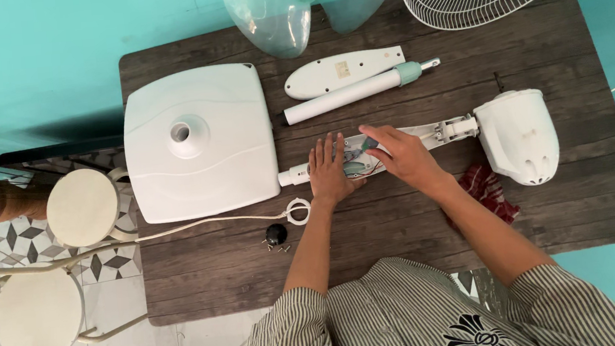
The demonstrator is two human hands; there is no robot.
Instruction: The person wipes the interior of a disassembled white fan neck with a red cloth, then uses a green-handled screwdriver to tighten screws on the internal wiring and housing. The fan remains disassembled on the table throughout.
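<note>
A: Where is the opened fan neck (pixel 394 143), and which way does it run?

B: It lies flat on the dark wooden counter (pixel 401 224), its long axis running left to right, from the square white base (pixel 201 141) toward the white motor housing (pixel 518 136).

A: And the hands?

B: Both rest on its open wiring cavity, near its left end. The left hand (pixel 332 169) lies flat, fingers apart, pressing the neck down. The right hand (pixel 402 156) reaches in from the right, fingers together, pinched on a small teal-tipped part (pixel 369 144); I cannot tell exactly what it is.
</note>
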